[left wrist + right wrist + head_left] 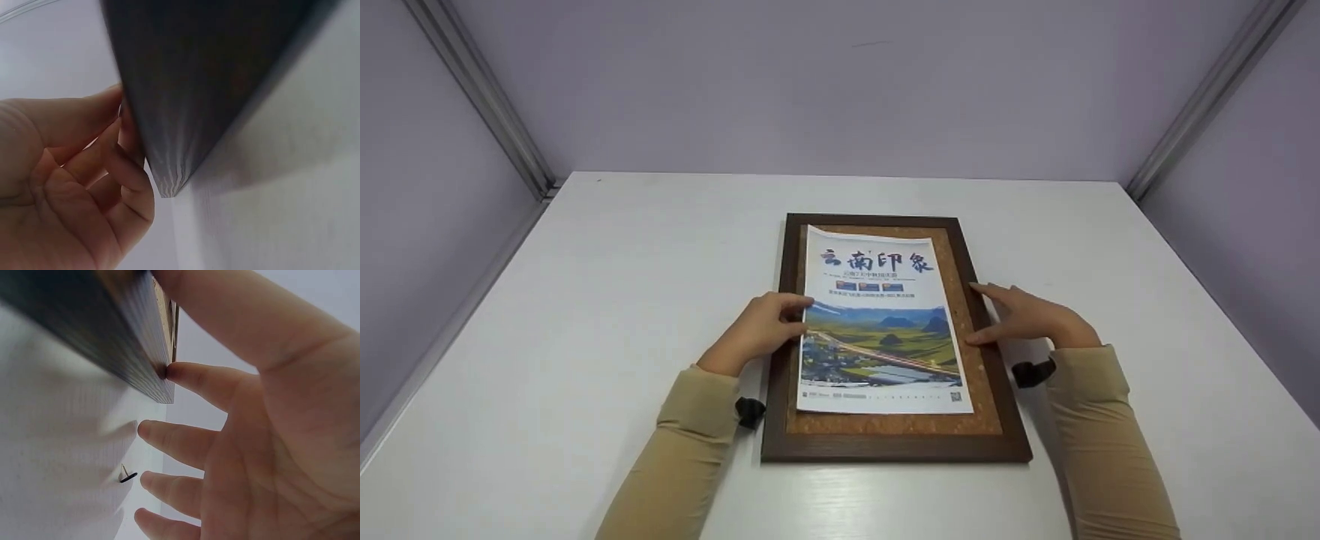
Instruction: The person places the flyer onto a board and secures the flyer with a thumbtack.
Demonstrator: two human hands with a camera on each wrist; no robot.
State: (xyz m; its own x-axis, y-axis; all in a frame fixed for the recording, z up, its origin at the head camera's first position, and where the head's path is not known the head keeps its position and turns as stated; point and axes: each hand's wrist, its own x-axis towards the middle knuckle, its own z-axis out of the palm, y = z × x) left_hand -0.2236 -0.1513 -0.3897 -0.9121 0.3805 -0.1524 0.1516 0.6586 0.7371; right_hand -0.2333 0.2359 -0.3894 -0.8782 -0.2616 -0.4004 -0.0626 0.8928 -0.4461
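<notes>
A printed poster (877, 337) with Chinese lettering and a valley landscape lies on a cork board (896, 424) with a dark wooden frame (896, 450). Its top left corner lifts a little. My left hand (761, 330) touches the poster's left edge with thumb and index finger, their tips apart; in the left wrist view, its other fingers (132, 194) bend loosely beside the frame. At the right side, my right hand (1027, 315) spreads its fingers, with the thumb near the cork's edge and the index fingertip (177, 371) against the frame.
A thumbtack (128, 476) with a dark head lies point up on the white table (62, 439), beyond the right fingertips. Pale purple panels (840, 97) wall the table at the back and both sides, with metal posts (1207, 105) at the corners.
</notes>
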